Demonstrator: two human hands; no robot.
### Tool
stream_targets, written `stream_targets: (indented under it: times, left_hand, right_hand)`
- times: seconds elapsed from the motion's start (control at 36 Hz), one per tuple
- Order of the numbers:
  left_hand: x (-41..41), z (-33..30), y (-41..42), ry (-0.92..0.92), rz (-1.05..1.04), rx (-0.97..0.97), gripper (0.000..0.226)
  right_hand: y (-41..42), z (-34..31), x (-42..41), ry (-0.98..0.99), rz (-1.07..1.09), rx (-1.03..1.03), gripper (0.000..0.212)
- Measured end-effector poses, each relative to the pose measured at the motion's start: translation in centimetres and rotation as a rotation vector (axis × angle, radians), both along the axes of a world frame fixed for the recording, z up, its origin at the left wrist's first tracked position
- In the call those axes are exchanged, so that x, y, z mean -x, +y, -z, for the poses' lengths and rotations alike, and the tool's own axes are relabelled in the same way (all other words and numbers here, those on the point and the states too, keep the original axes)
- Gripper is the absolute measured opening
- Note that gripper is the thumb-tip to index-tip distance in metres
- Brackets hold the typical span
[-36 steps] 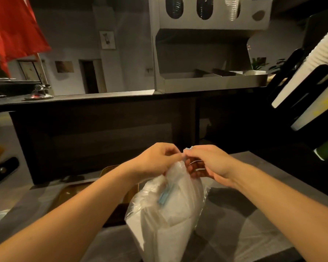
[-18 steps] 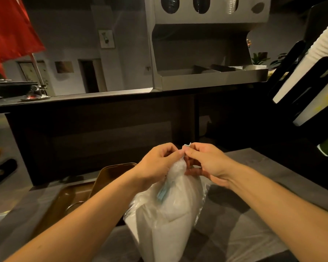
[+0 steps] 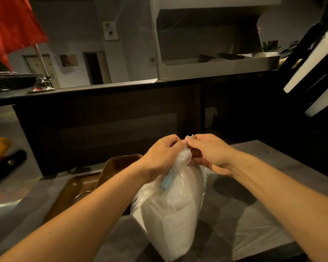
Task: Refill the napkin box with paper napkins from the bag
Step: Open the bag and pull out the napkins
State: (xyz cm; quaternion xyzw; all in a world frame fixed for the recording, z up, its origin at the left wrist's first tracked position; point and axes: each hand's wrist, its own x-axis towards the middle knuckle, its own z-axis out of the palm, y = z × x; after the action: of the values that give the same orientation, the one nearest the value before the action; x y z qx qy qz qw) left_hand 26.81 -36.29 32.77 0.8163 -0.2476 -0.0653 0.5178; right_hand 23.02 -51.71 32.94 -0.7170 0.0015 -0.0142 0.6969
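Nearest me, I see the clear plastic bag (image 3: 170, 210) standing upright on the grey countertop (image 3: 254, 220), toward its near edge, packed with white paper napkins (image 3: 165, 225). Its neck is gathered tight at the top, and a pale blue tie (image 3: 168, 179) hangs down from the knot against the bag's front. Both forearms reach in from the bottom corners and meet above the bag. My left hand (image 3: 162, 156) has its fingers curled, thumb and fingertips pinched onto the twisted neck of the bag. My right hand (image 3: 208, 154) is curled the same way, pinching a short blue end of the tie that pokes up just where the two hands touch. Left of the bag, by the countertop's left edge, a brown tray (image 3: 110, 167) leans tilted over a recessed basin; a metal ring shows below it, though I cannot tell what it belongs to. Beyond the countertop's far edge stands a dark panelled counter front (image 3: 106, 125). On top of it, a stainless steel dispenser unit (image 3: 212, 67) with a shallow shelf sits to the right, and a red flag (image 3: 13, 21) on a pole stands at the far left. At the right edge, white stacked cups (image 3: 314, 57) slant in dark holders.
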Motion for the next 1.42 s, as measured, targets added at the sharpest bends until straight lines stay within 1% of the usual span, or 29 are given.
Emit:
stream_targets:
  times: [0.17, 0.31, 0.53, 0.69, 0.86, 0.92, 1.0, 1.06, 1.14, 1.25, 1.31, 1.36, 1.42]
  left_hand:
    - [0.1, 0.1, -0.3, -0.037, -0.008, -0.045, 0.029]
    - [0.2, 0.2, -0.6, -0.067, -0.026, -0.049, 0.031]
    - [0.3, 0.4, -0.8, -0.123, -0.045, -0.060, 0.033]
    - [0.2, 0.3, -0.8, -0.086, -0.030, -0.045, 0.035]
    - [0.0, 0.3, -0.7, -0.077, -0.036, -0.058, 0.035]
    - [-0.1, 0.2, -0.9, -0.048, -0.072, -0.016, 0.035]
    - [-0.4, 0.2, -1.0, -0.009, -0.153, 0.049, 0.039]
    - [-0.5, 0.3, -1.1, 0.004, -0.191, 0.073, 0.037]
    - [-0.5, 0.2, -1.2, 0.044, -0.231, 0.100, 0.039]
    - [-0.2, -0.1, -1.0, 0.076, -0.262, 0.106, 0.038]
    - [-0.2, -0.2, -0.8, 0.072, -0.273, 0.094, 0.037]
    - [0.0, -0.2, -0.6, 0.073, -0.290, 0.076, 0.037]
    - [0.3, -0.3, -0.4, 0.073, -0.301, 0.068, 0.042]
  right_hand:
    - [-0.1, 0.0, 0.0, 0.007, -0.007, 0.024, 0.029]
    - [-0.2, 0.2, -0.2, 0.002, 0.004, 0.023, 0.031]
    - [-0.3, 0.3, -0.3, -0.025, 0.015, 0.013, 0.027]
    - [-0.3, 0.2, -0.2, -0.036, 0.052, -0.002, 0.025]
    - [-0.4, -0.2, 0.4, -0.014, -0.014, 0.024, 0.028]
    - [-0.2, -0.4, 0.5, -0.031, 0.030, 0.039, 0.030]
    - [-0.1, -0.5, 0.8, -0.007, 0.105, 0.074, 0.036]
    - [-0.4, -0.8, 1.5, 0.024, 0.053, 0.148, 0.034]
    - [-0.8, -1.1, 2.9, 0.102, -0.113, 0.238, 0.038]
    - [-0.6, -1.4, 4.0, 0.244, -0.345, 0.264, 0.042]
    - [-0.2, -1.3, 4.2, 0.239, -0.376, 0.266, 0.039]
    - [0.3, -1.0, 4.1, 0.217, -0.336, 0.269, 0.037]
    - [0.6, -0.7, 3.9, 0.203, -0.298, 0.267, 0.029]
